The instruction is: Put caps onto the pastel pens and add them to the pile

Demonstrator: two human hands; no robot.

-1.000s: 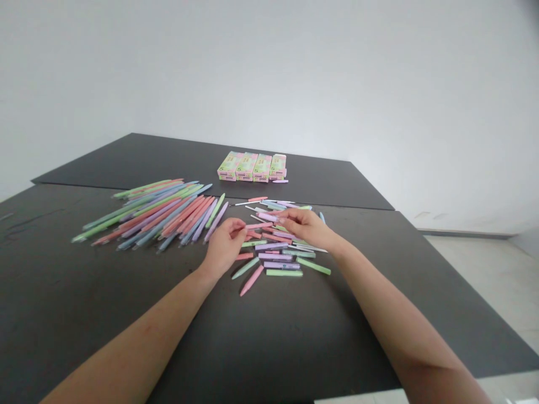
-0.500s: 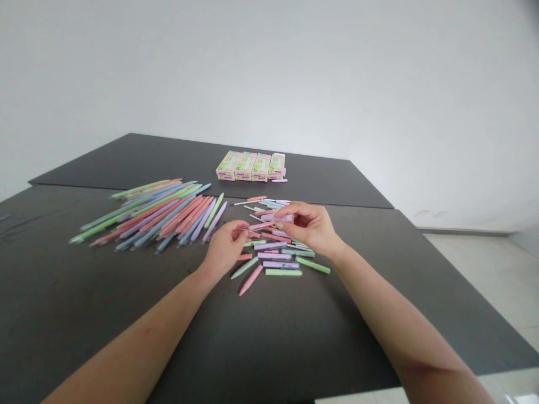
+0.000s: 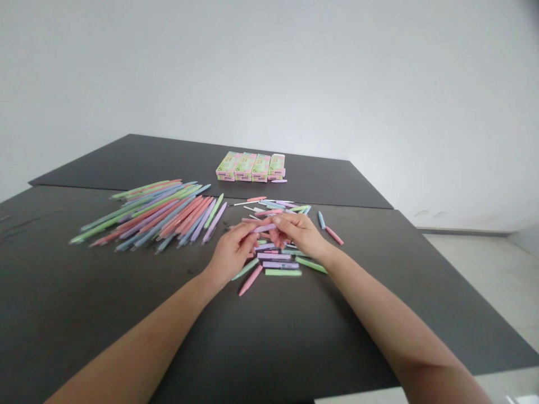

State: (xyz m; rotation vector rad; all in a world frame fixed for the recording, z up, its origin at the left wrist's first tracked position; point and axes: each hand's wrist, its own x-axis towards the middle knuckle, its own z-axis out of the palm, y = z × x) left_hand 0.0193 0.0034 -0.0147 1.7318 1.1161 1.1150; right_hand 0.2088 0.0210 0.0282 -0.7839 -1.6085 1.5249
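Note:
Between my two hands, just above the loose pen parts, is a purple pen barrel [image 3: 264,228]. The fingertips of my left hand [image 3: 231,248] are closed on its left end. My right hand [image 3: 297,231] pinches the right end, fingers bent inward. Whether another part is inside the barrel or under my fingers, I cannot tell. Below and around the hands lie pen parts in several colours, among them a purple barrel [image 3: 281,265], a green barrel [image 3: 283,272] and a pink tapered piece [image 3: 251,280]. Thin white refills [image 3: 248,203] lie behind my hands.
A large heap of pastel pens [image 3: 155,216] lies to the left on the dark table [image 3: 269,342]. Several small printed boxes [image 3: 243,167] stand in a row at the back, a purple piece [image 3: 279,181] before them. A blue piece [image 3: 321,220] and a pink piece [image 3: 334,235] lie right.
My hands have come closer together. The right hand moved left and down, and the purple barrel now spans both hands. The pink part at my left fingertips no longer shows clearly.

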